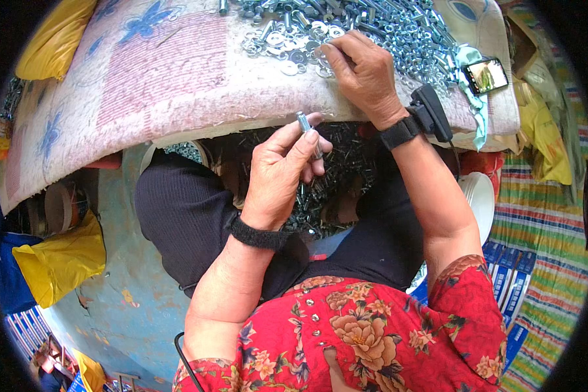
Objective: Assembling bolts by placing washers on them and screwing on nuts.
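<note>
A red floral shirt fills the foreground as the left hand grips a metal bolt, likely light, rigid and slick, best pinched mid-shank, beside the near edge of the padded counter; whether the right hand, at the washers, grips anything cannot be told.
</note>
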